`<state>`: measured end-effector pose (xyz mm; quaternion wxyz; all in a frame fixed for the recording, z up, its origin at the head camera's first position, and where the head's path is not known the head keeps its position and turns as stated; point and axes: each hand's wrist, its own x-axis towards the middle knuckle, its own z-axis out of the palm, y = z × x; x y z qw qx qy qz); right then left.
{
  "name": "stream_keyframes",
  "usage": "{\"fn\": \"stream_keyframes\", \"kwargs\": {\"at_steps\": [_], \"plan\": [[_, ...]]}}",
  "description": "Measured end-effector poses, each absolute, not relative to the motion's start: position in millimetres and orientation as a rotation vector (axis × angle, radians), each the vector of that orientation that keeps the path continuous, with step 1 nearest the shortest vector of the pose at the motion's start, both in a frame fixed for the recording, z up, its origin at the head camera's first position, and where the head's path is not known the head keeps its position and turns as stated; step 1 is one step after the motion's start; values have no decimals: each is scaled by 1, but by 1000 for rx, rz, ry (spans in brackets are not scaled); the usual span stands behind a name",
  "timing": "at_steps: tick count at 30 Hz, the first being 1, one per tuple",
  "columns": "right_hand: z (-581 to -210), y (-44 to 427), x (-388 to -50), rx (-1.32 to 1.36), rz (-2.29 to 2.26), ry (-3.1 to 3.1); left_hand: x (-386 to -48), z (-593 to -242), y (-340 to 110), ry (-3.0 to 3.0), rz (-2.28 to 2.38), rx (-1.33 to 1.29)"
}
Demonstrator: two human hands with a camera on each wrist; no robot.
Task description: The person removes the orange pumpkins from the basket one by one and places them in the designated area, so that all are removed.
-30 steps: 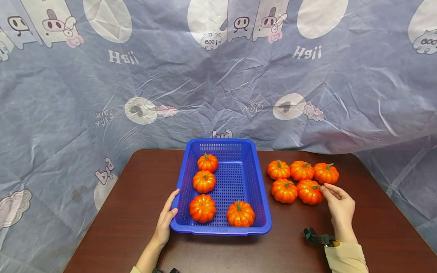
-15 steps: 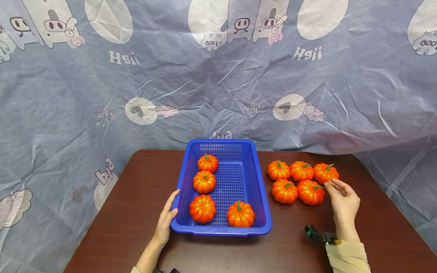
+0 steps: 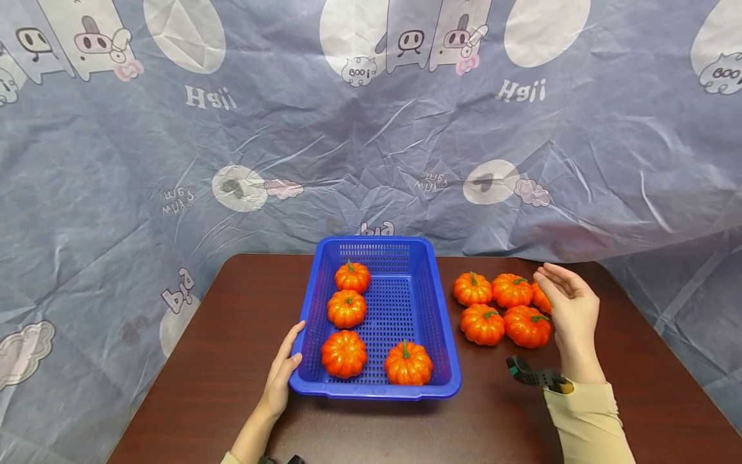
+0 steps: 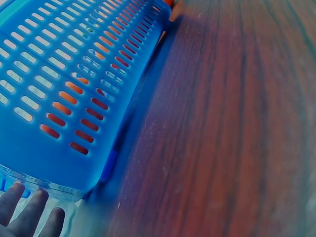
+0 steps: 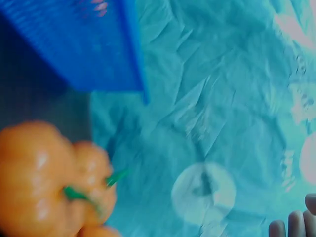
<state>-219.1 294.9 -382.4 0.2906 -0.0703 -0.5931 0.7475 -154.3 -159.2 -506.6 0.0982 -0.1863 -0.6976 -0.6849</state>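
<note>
The left hand (image 3: pixel 278 380) touches the left rim of a blue basket (image 3: pixel 375 390), thumb and fingers apart; its fingertips (image 4: pixel 37 202) show beside the rim in the left wrist view. Several orange pumpkins (image 3: pixel 344 354) sit in the basket, three along its left side and one at the front right. The right hand (image 3: pixel 574 316), thumb near the bent fingers, is over the back right pumpkin (image 3: pixel 541 299) of a group on the table and partly hides it. In the right wrist view the fingertips (image 5: pixel 296 224) show with nothing visible against them.
Two more pumpkins (image 3: pixel 473 289) stand in the back row right of the basket, with two (image 3: pixel 482 324) in front of them. The brown table (image 3: pixel 232 348) reaches a patterned grey-blue cloth (image 3: pixel 324 161) hanging behind.
The right hand first moved right, away from the front right pumpkin, then up and slightly left over the back right one. The left hand and basket have stayed still.
</note>
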Motion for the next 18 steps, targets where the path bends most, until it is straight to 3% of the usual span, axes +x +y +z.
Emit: {"fn": "stream_keyframes", "kwargs": {"at_steps": [18], "plan": [[-336,217,-228,328,1939,-1973,-154,-507,-159,-2068,-2037,-529]]}}
